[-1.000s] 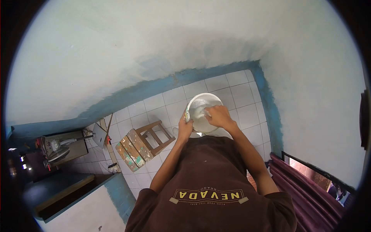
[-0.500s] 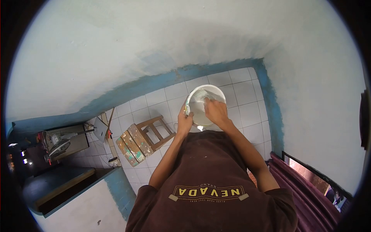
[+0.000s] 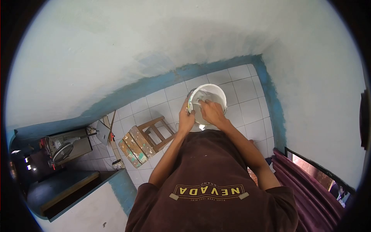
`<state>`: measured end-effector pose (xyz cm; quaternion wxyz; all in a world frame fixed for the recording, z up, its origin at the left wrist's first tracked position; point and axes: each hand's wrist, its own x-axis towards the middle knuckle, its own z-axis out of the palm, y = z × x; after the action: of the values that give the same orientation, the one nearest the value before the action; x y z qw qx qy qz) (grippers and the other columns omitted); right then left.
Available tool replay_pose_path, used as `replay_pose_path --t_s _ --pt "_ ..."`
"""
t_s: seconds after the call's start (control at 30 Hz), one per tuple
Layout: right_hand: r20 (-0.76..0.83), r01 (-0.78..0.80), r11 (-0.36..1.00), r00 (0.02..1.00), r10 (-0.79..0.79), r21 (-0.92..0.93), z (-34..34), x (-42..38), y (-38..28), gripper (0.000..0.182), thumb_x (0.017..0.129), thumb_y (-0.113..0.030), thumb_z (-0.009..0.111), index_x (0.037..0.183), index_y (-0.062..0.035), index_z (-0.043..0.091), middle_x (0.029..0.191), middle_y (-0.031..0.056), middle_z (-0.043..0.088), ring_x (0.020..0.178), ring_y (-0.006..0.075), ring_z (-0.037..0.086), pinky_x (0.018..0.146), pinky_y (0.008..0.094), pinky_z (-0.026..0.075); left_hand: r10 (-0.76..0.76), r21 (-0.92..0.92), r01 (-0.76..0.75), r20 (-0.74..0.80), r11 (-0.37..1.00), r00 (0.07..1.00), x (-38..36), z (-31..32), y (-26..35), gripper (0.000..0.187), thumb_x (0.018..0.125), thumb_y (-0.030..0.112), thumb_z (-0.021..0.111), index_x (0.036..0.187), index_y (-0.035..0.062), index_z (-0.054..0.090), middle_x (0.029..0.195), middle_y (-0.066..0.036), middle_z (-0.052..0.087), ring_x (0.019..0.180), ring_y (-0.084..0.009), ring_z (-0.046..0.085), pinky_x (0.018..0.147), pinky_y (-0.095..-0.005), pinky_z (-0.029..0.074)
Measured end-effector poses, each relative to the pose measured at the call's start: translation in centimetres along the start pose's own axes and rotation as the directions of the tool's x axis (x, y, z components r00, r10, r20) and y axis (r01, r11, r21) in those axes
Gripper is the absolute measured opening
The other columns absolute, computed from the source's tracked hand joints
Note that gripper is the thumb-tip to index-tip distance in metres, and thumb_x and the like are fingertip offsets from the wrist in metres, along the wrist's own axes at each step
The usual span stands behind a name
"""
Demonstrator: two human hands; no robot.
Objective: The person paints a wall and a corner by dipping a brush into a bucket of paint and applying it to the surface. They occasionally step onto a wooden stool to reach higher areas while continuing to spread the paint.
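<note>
In the head view we are holding a white bucket point(image 3: 210, 96) at twelve o'clock from our chest, above the tiled floor point(image 3: 247, 87). Our left hand point(image 3: 186, 118) is gripping its nine o'clock rim; our right hand point(image 3: 210, 112) is reaching inside, its fingers curled, though on what we cannot tell.

The person wears a dark brown short-sleeved T-shirt point(image 3: 210, 174) with paint flecks and a tan "NEVADA" print.
</note>
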<state>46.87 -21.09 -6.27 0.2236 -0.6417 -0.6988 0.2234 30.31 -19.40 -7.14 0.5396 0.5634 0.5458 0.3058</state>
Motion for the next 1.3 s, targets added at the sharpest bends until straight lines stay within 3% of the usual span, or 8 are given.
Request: replay_pose_path --t_s 0.17,0.37,0.67,0.83,0.93,1.0,1.1,1.3 --pt "0.046 0.281 0.96 0.959 -0.281 0.011 -1.8 -0.1 1.2 0.028 0.083 -0.011 0.059 0.109 -0.0042 0.067 0.085 0.0206 0.067 0.07 0.0384 0.067 0.064 0.0468 0.053 -0.178 -0.19 0.182 0.037 0.965 0.983 0.2 -1.8 0.8 0.058 0.089 -0.008 0.047 0.146 0.0015 0.04 0.141 -0.018 0.052 0.13 -0.026 0.05 0.108 -0.035 0.038" --pt "-0.023 -0.16 0.979 0.987 0.158 -0.124 -1.5 0.0 -0.5 0.029 0.084 -0.013 0.06 0.11 -0.0038 0.067 0.084 0.0207 0.067 0.072 0.0389 0.066 0.063 0.0465 0.053 -0.222 -0.237 0.227 0.045 0.945 0.974 -0.4 -0.6 1.2 0.063 0.085 -0.008 0.048 0.147 0.0034 0.039 0.141 -0.019 0.051 0.13 -0.0276 0.05 0.108 -0.0364 0.038" --pt "0.135 0.35 0.937 0.928 -0.348 0.008 -2.8 0.0 1.3 0.032 0.079 -0.009 0.06 0.11 -0.0045 0.067 0.084 0.0199 0.067 0.073 0.0377 0.067 0.062 0.0447 0.053 -0.245 -0.237 0.247 0.035 0.94 0.969 -1.1 -1.8 2.9 0.061 0.088 -0.008 0.045 0.147 0.0037 0.039 0.134 -0.016 0.056 0.122 -0.0252 0.055 0.102 -0.0357 0.045" --pt "0.011 -0.025 0.987 1.0 0.027 -0.16 -2.2 -0.2 -0.1 0.029 0.082 -0.013 0.061 0.11 -0.0075 0.068 0.085 0.0186 0.068 0.072 0.0355 0.067 0.061 0.0451 0.054 -0.238 -0.209 0.242 0.044 0.948 0.97 -1.1 -1.4 1.4 0.061 0.087 -0.01 0.046 0.147 0.0021 0.04 0.137 -0.017 0.054 0.126 -0.0262 0.052 0.106 -0.0354 0.041" --pt "0.04 0.095 0.994 0.995 -0.093 -0.05 -0.3 -1.0 -0.8 0.026 0.083 -0.013 0.06 0.107 -0.0056 0.066 0.085 0.0171 0.068 0.072 0.0368 0.066 0.063 0.0465 0.053 -0.133 -0.124 0.137 0.045 0.983 0.99 -0.9 -1.1 1.8 0.063 0.085 -0.011 0.048 0.146 0.0014 0.04 0.138 -0.018 0.053 0.133 -0.0266 0.046 0.112 -0.0344 0.032" --pt "0.074 0.165 0.986 0.984 -0.163 -0.03 -1.0 -0.9 0.1 0.027 0.083 -0.014 0.061 0.108 -0.0049 0.065 0.084 0.0171 0.068 0.073 0.0375 0.066 0.065 0.0468 0.053 -0.071 -0.047 0.073 0.053 0.996 0.996 -0.2 -1.6 0.1 0.061 0.09 -0.004 0.049 0.148 0.008 0.037 0.123 -0.015 0.06 0.102 -0.0229 0.064 0.066 -0.0326 0.063" --pt "0.094 0.164 0.986 0.982 -0.167 0.038 -2.0 -1.0 0.8 0.03 0.084 -0.016 0.061 0.111 -0.0036 0.064 0.082 0.0182 0.068 0.074 0.0381 0.066 0.068 0.0475 0.053 -0.355 -0.274 0.357 0.059 0.893 0.933 -1.0 -2.3 1.9 0.058 0.09 -0.002 0.051 0.146 0.008 0.04 0.122 -0.015 0.06 0.103 -0.0251 0.064 0.07 -0.0354 0.065" --pt "-0.046 -0.018 0.999 0.999 0.02 0.029 -3.4 -1.1 -1.3 0.034 0.088 -0.024 0.062 0.114 -0.0023 0.063 0.078 0.0205 0.067 0.074 0.0374 0.067 0.067 0.0467 0.053 -0.436 -0.271 0.434 0.054 0.859 0.898 -0.3 -2.9 1.0 0.05 0.092 0.0 0.054 0.14 0.0053 0.045 0.123 -0.012 0.061 0.111 -0.0228 0.06 0.086 -0.0351 0.057"
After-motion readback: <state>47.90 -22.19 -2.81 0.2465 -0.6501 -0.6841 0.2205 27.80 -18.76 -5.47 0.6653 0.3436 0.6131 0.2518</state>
